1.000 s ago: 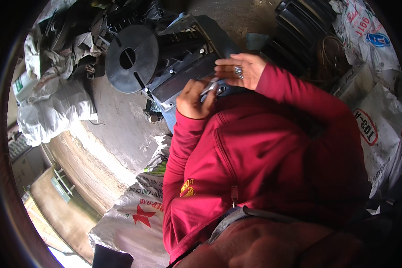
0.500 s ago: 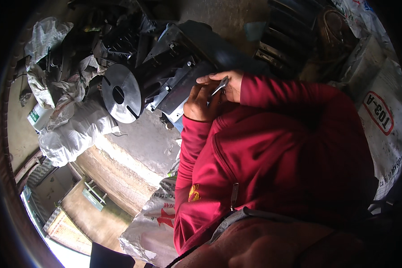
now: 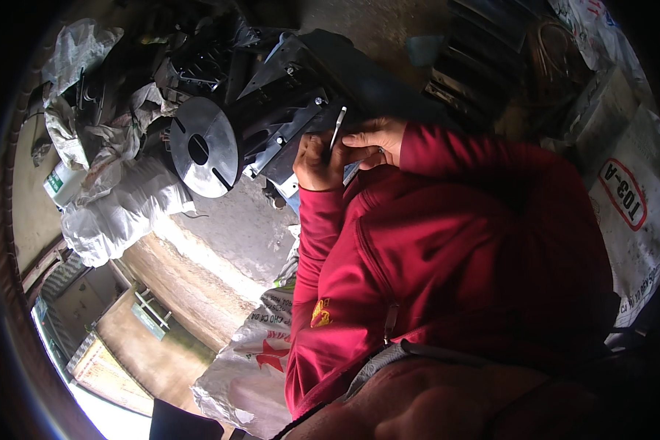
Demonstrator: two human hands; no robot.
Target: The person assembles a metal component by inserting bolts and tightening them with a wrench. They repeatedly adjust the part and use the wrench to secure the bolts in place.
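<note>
Left hand holding one slim object; right hand beside.

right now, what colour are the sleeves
The sleeves are dark red, best seen in the head view.

Room to the left, metal ahead.
A grip could pass over the grey floor between the slotted disc and the printed sack; the bolted metal frame crowds the left grip, dark ribbed parts stand beyond the right grip.
</note>
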